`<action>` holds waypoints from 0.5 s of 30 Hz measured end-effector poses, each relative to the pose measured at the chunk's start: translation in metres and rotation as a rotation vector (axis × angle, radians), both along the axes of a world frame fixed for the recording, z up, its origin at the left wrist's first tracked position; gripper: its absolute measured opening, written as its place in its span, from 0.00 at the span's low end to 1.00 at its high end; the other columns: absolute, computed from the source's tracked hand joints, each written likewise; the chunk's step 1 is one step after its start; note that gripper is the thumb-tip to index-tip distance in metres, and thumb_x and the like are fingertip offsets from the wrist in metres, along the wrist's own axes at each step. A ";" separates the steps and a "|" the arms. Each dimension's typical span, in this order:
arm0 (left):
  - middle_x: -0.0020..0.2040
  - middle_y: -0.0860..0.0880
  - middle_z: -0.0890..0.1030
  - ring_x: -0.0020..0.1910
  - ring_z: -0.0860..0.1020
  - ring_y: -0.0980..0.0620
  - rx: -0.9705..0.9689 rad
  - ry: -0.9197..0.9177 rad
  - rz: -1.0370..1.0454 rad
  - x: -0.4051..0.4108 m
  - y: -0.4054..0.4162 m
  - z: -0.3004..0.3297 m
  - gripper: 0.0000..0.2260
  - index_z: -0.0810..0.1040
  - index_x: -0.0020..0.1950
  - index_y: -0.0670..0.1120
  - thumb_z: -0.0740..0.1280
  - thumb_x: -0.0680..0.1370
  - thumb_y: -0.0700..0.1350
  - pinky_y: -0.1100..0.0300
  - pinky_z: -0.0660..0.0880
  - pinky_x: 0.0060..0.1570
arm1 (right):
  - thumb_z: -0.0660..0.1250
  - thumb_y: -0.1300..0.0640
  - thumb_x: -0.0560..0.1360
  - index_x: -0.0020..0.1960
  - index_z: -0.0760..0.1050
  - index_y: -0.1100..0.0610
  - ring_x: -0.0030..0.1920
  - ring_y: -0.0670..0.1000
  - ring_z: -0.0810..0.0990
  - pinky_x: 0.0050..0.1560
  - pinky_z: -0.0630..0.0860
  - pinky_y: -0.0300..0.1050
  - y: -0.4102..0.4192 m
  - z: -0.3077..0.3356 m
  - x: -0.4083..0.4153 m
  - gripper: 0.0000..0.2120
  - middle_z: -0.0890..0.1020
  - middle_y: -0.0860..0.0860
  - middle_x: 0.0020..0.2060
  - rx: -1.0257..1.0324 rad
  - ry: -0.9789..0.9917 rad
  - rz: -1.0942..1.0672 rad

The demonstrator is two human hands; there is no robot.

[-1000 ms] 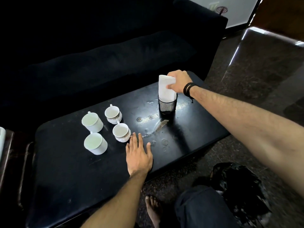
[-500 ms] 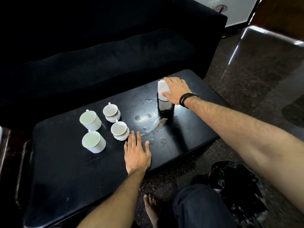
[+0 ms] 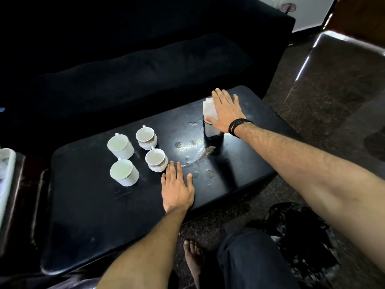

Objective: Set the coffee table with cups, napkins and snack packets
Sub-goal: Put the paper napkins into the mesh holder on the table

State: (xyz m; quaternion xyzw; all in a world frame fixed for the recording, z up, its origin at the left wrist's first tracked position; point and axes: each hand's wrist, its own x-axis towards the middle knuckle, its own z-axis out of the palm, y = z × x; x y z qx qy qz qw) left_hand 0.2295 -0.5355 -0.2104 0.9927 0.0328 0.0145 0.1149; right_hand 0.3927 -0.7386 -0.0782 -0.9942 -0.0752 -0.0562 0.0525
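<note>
The coffee table point(image 3: 87, 215) was glossy black, and so was the sofa point(image 3: 145, 59) behind it. Two cups point(image 3: 120, 146) were plain white; two others point(image 3: 146, 138) were white with a brown patterned band — all four pale inside. White napkins point(image 3: 209, 107) stood in a black mesh holder point(image 3: 214, 138), and the floor point(image 3: 325, 97) was dark speckled brown.

Black coffee table point(image 3: 87, 215): four white cups point(image 3: 120, 146), mesh holder point(image 3: 214, 138), left hand point(image 3: 177, 189) flat.
</note>
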 end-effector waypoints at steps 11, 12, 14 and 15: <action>0.80 0.44 0.53 0.79 0.49 0.49 -0.091 -0.105 -0.209 0.018 0.003 0.077 0.30 0.50 0.79 0.42 0.51 0.82 0.55 0.55 0.46 0.77 | 0.59 0.38 0.77 0.79 0.50 0.60 0.79 0.55 0.48 0.76 0.48 0.61 0.070 0.028 -0.042 0.40 0.53 0.55 0.79 0.070 0.047 0.151; 0.80 0.44 0.51 0.79 0.48 0.49 -0.081 -0.122 -0.195 0.024 0.010 0.091 0.30 0.49 0.79 0.42 0.51 0.83 0.56 0.54 0.46 0.77 | 0.59 0.38 0.78 0.79 0.50 0.60 0.79 0.55 0.48 0.76 0.48 0.60 0.079 0.033 -0.045 0.40 0.53 0.55 0.79 0.059 0.043 0.173; 0.80 0.44 0.51 0.79 0.48 0.50 -0.088 -0.155 -0.159 0.032 0.028 0.118 0.30 0.49 0.79 0.42 0.51 0.82 0.56 0.54 0.46 0.77 | 0.58 0.38 0.78 0.79 0.51 0.60 0.79 0.56 0.50 0.77 0.49 0.60 0.098 0.044 -0.050 0.39 0.54 0.55 0.79 0.058 0.038 0.215; 0.80 0.45 0.51 0.79 0.48 0.49 -0.099 -0.172 -0.137 0.032 0.043 0.131 0.30 0.49 0.80 0.43 0.52 0.82 0.56 0.54 0.46 0.77 | 0.58 0.39 0.78 0.79 0.51 0.60 0.79 0.56 0.50 0.76 0.50 0.60 0.110 0.051 -0.053 0.39 0.55 0.55 0.79 0.063 0.044 0.239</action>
